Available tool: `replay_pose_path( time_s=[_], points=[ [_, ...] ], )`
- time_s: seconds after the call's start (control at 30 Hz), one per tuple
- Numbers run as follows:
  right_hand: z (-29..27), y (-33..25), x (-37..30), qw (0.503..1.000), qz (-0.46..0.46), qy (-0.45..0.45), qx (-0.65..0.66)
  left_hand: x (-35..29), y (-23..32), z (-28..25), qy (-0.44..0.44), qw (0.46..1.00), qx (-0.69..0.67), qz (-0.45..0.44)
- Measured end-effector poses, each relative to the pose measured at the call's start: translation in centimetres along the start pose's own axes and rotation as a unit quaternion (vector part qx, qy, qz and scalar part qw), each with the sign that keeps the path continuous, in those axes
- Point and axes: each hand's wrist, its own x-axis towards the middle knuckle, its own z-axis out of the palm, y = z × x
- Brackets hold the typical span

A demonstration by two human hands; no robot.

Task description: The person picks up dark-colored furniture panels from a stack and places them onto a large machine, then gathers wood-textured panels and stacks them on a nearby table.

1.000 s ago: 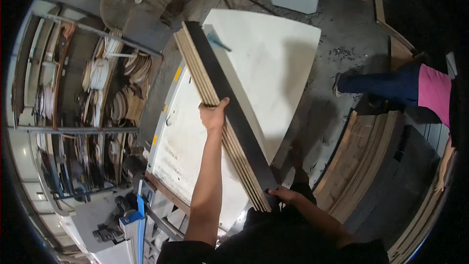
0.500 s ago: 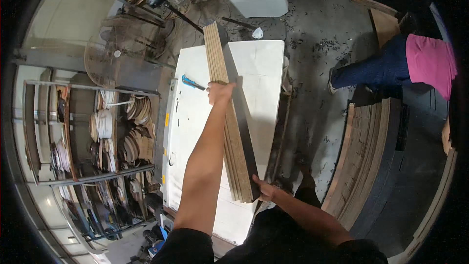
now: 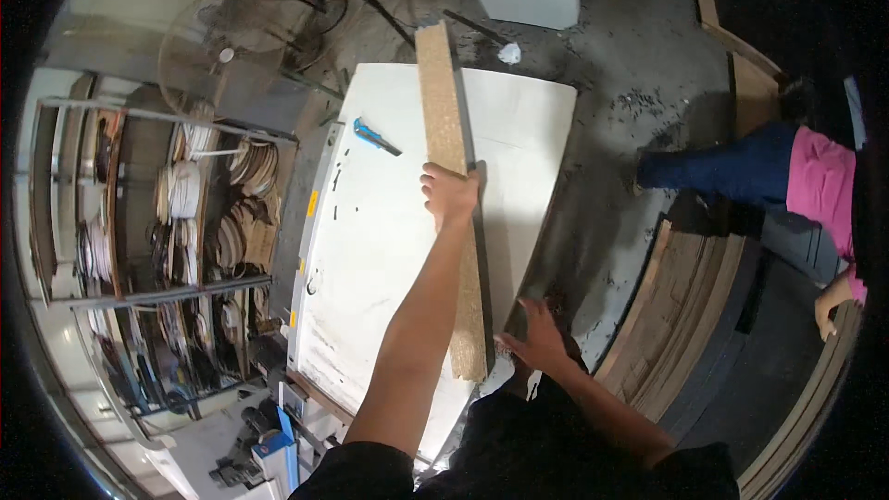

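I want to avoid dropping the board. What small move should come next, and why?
Probably lay the long board flat on the white table. It stands on edge, held only by the left hand mid-length and the right hand at the near end.

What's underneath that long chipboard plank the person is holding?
Under the plank lies a white worktable, with a blue knife beside it. The left hand grips it midway, the right hand the near end. Anything directly beneath stays hidden.

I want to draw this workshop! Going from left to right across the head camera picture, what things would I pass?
Metal shelf rack with coiled strips → blue utility knife → left hand on the long board stack → right hand → leaning wooden panels → another person in a pink top.
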Motion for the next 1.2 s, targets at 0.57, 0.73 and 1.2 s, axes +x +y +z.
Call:
replay_pose_path(
  time_s=[0.57, 0.73, 1.2],
  points=[
    [7.9, -2.1, 4.5, 0.999, -0.003, -0.015, -0.040, -26.1, -30.3, -2.2, 0.027, 0.999, 0.006, 0.027],
    [8.9, 2.2, 4.1, 0.996, -0.068, 0.065, 0.006, -34.8, -37.6, -1.9, -0.053, 0.996, 0.004, 0.069],
    [10.9, 7.7, 2.4, 0.983, -0.113, 0.125, 0.073, -53.1, -58.9, -4.6, 0.067, 0.962, -0.219, -0.147]
  ],
)
